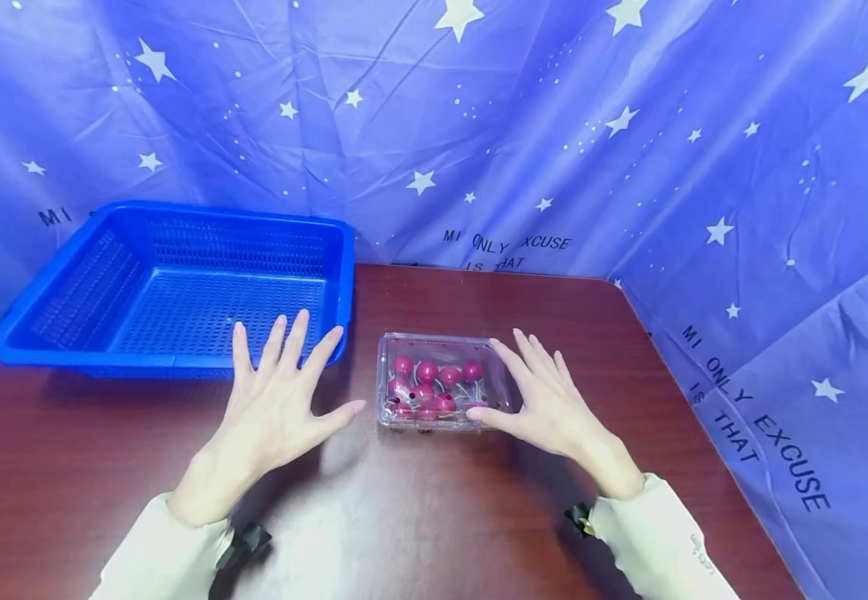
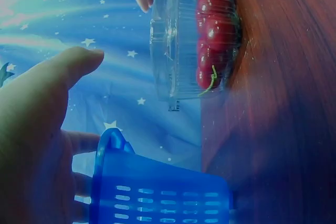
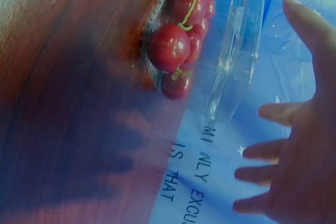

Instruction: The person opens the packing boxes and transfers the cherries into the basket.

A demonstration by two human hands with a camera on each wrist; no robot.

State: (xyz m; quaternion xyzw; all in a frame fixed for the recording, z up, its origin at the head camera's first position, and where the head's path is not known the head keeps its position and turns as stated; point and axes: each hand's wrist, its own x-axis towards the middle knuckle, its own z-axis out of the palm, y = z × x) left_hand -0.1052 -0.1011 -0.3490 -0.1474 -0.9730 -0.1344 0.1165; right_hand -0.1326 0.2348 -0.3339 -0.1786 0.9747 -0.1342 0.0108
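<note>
A clear plastic clamshell box [image 1: 441, 343] lies on the table between my two hands. Inside it are several red cherries [image 2: 218, 32] with green stems, seen through the wall in both wrist views. My left hand [image 1: 276, 408] is spread with straight fingers, left of the box and apart from it; its fingertips overlap the near rim of a blue basket [image 1: 178, 360] in the head view. At the box's right end is my right hand [image 1: 549, 400], fingers extended, with thumb and index overlapping that end from above in the head view. Neither hand holds anything.
The blue basket, with slotted walls, stands at the back left of the dark red wooden table [image 1: 434, 517]. A blue cloth [image 1: 403, 125] with white stars and printed words hangs behind the table and along its right side.
</note>
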